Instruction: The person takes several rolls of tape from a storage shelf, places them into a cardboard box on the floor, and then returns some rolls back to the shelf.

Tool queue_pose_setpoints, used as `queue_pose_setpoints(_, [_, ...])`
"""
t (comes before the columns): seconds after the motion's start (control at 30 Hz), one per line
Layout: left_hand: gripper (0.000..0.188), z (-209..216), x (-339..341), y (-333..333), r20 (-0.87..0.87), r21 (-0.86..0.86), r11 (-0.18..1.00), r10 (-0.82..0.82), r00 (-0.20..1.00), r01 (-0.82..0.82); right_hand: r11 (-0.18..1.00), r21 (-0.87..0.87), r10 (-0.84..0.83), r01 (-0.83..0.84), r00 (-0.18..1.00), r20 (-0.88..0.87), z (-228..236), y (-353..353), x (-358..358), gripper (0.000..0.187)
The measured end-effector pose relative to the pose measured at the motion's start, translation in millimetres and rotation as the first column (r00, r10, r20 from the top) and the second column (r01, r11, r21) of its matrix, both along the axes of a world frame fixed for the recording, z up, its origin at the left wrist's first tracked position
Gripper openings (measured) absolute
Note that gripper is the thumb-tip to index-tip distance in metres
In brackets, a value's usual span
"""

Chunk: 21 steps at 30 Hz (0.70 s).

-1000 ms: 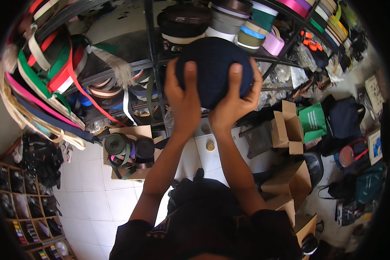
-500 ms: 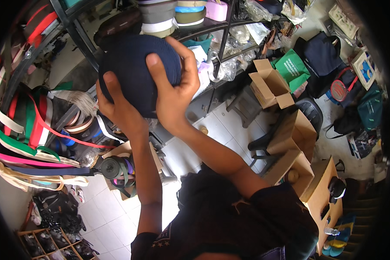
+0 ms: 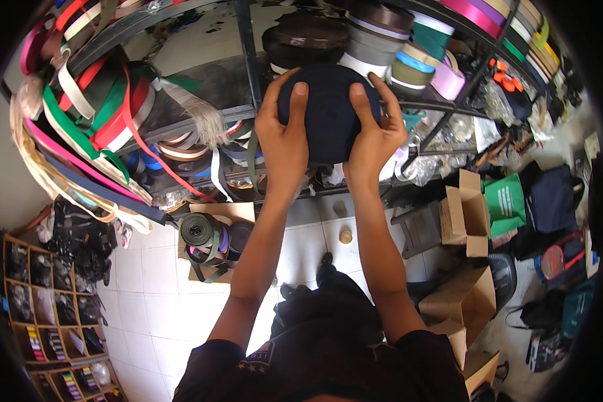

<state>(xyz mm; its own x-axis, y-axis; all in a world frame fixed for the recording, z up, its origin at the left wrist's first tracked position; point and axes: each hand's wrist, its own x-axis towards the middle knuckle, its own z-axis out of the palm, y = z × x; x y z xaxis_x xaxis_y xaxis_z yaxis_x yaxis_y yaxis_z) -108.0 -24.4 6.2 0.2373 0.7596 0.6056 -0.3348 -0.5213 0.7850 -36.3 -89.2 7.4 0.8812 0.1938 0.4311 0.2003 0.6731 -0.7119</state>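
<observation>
Two-handed support of a navy-blue webbing roll (image 3: 329,120) in front of a black metal rack (image 3: 248,53). The left hand (image 3: 285,134) grips the roll's left side and the right hand (image 3: 375,137) its right side; both thumbs lie on the near face, pointing away from the body, and the other fingers curl around the flanks, their hidden parts out of sight. The roll is at the ends of both outstretched forearms; whether it also touches the rack cannot be told.

Beyond it stand stacked rolls, among them a grey roll (image 3: 375,50), an olive roll (image 3: 412,74) and a lilac roll (image 3: 449,79). To the left, a red strap (image 3: 137,130) trails down beside a fringe of pale strands (image 3: 194,110). Below, on the white tiled floor (image 3: 134,288), a carton (image 3: 238,212) bears a dark green webbing roll (image 3: 197,230); to the right is a cardboard box (image 3: 454,208) with raised flaps, next to a green bag (image 3: 504,201).

The step in hand is judged to be handling the navy roll at the rack. The next move would call for even pressure from both palms, lest the wound layers slip, and care around the neighbouring stacks.
</observation>
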Motion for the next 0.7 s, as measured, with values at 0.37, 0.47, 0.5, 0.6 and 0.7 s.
queue_pose_setpoints(0.37, [0.040,-2,75,30,0.157,0.114,0.949,0.274,0.949,-0.293,1.000,-0.003,0.010,-0.009,0.993,0.121,-3,50,68,0.041])
queue_pose_setpoints(0.47, [0.033,14,86,59,0.107,0.120,0.934,0.326,0.939,-0.337,0.974,-0.101,0.220,-0.203,0.955,0.199,3,36,91,0.058])
queue_pose_setpoints(0.5, [0.033,19,92,75,0.120,0.119,0.942,0.300,0.946,-0.314,0.951,-0.203,0.279,-0.232,0.928,0.248,4,33,100,0.065])
queue_pose_setpoints(0.6, [0.036,47,104,106,0.040,0.070,0.969,0.233,0.972,-0.236,0.943,-0.191,0.326,-0.271,0.868,0.374,-1,38,122,0.081])
queue_pose_setpoints(0.7, [0.036,63,122,127,-0.028,-0.004,0.993,0.117,0.993,-0.117,0.964,-0.254,0.201,-0.078,0.840,0.504,-7,47,138,0.081])
